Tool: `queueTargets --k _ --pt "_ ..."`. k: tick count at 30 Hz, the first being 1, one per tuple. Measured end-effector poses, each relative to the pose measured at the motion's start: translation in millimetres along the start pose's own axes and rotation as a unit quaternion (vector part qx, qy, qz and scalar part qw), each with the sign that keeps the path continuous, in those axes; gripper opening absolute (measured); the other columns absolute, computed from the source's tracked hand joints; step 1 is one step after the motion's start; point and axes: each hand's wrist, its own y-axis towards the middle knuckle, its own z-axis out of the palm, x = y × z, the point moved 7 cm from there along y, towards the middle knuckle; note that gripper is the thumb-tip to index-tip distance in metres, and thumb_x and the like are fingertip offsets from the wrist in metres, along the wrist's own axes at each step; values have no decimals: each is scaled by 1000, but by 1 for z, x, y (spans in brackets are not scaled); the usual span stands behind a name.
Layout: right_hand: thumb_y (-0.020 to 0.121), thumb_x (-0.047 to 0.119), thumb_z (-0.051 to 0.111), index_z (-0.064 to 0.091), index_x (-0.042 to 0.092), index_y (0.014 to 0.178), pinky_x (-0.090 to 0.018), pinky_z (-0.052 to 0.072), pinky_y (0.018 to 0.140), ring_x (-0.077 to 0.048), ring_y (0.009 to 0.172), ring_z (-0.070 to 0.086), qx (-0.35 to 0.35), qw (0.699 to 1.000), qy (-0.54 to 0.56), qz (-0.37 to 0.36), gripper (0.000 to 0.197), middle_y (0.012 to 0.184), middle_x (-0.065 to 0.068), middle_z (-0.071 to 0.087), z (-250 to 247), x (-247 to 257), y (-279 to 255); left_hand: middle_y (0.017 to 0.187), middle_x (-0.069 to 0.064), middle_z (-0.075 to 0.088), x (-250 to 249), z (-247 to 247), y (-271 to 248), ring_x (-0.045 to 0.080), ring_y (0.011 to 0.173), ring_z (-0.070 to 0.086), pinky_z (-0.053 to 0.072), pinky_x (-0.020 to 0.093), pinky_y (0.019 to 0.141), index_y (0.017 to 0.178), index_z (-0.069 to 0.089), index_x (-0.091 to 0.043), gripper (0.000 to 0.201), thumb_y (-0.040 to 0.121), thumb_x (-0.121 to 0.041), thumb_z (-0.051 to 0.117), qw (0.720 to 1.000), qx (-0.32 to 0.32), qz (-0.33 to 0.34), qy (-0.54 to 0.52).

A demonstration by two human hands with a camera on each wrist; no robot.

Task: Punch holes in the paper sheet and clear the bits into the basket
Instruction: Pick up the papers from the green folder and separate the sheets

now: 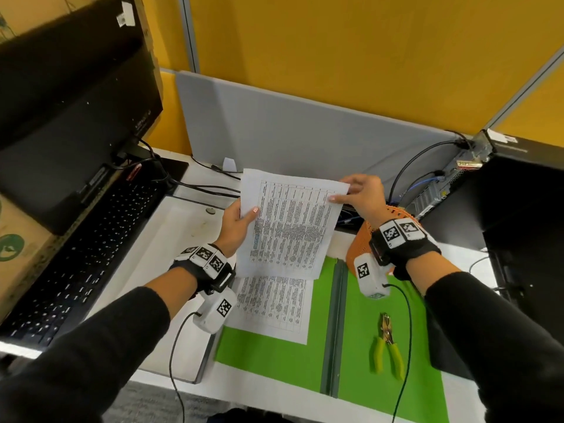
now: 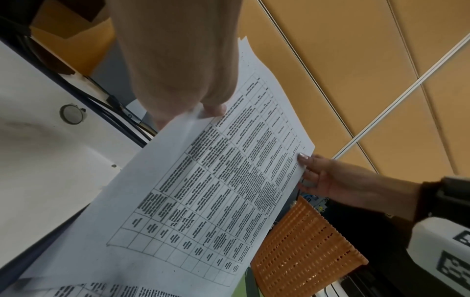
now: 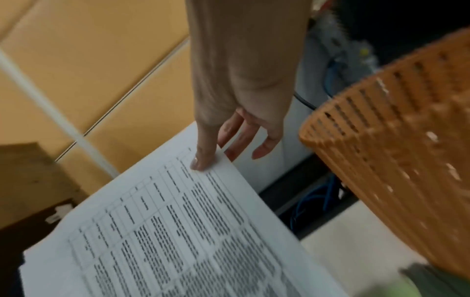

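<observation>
Desk [image 1: 308, 404], white top, holds an open green folder [image 1: 274, 355] with a second printed page [image 1: 274, 309] lying flat on its left leaf. Orange basket [image 1: 363, 239] stands at the folder's far right corner, just under the right wrist.

Paper sheet [image 1: 290, 221] held up off the desk, tilted, printed face toward the wearer, long axis running near-to-far. Left hand [image 1: 236, 228] pinches the sheet's left edge, thumb on top. Right hand [image 1: 364, 195] takes the far right corner: thumb on the printed face, fingers [image 3: 244, 136] spread behind it. Both are grasping the sheet; how firm the right pinch is I cannot judge, the right wrist view being blurred.

Punch pliers [image 1: 387, 346], yellow-green handles, lie on the folder's right leaf, jaws pointing away, handles toward the wearer. They sit near-side and right of the sheet, well apart from it.

Judgement: no holes visible yet. The right hand is the nearer to the pliers, almost directly behind its wrist; the left could keep the sheet while the right draws back for the handles.
</observation>
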Motion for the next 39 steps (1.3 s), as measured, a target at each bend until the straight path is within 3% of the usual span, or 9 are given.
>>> queueTargets --k 3,7,13,18,25,29,31,35,39 --pt "67 1 78 64 10 86 -25 58 67 -9 73 71 -19 990 126 65 26 75 6 74 8 -27 -14 112 5 63 -1 1 1 1 90 64 56 13 71 124 52 2 30 95 -1 49 1000 -3 -1 5" --pt "77 2 69 65 10 104 -40 55 85 -17 92 69 -7 975 182 125 29 108 -10 70 40 -58 -33 108 -1 64 -8 5 2 -2 91 65 56 16 75 122 54 -3 27 95 -4 49 1000 -4 21 22" --pt "84 4 62 58 7 116 -36 56 84 -17 102 65 -126 965 213 84 33 116 -9 66 47 -57 -48 116 9 63 -13 14 -1 14 103 64 56 26 86 124 52 2 29 97 -7 47 997 -33 71 29" --pt "87 0 56 52 7 123 -39 52 92 -20 112 60 -105 973 188 84 36 123 -11 61 60 -62 -61 122 6 61 14 15 -9 19 113 60 50 39 98 131 49 -2 35 96 -6 48 999 -33 24 31" --pt "88 -1 54 50 3 126 -17 53 82 -18 112 58 -109 975 181 67 38 124 -9 59 56 -63 -54 116 0 61 -1 17 3 6 101 61 55 19 84 130 49 -2 34 96 -6 49 998 -22 32 54" --pt "89 -5 51 53 1 122 -33 48 93 -26 115 56 -75 980 155 98 34 126 -17 58 69 -85 -64 116 7 60 25 19 -4 21 107 59 53 27 86 130 50 2 35 95 -3 49 995 5 -3 95" --pt "89 -3 51 55 3 120 -38 49 92 -27 112 58 -86 979 152 106 32 122 -17 61 67 -91 -62 112 3 60 24 20 -8 17 101 61 53 16 79 128 52 2 33 96 -4 49 993 21 4 115" --pt "88 -1 55 58 2 108 -45 52 88 -28 99 63 -117 974 157 114 21 110 -19 65 57 -90 -48 105 0 67 4 12 2 11 92 66 55 32 81 125 55 -4 30 97 -12 49 988 11 46 148" --pt "84 5 63 57 8 97 -46 57 77 -31 90 65 -95 975 83 183 15 106 -20 66 69 -111 -48 109 3 67 -23 4 12 10 91 67 55 20 77 128 54 -7 31 98 -14 47 975 10 101 195"
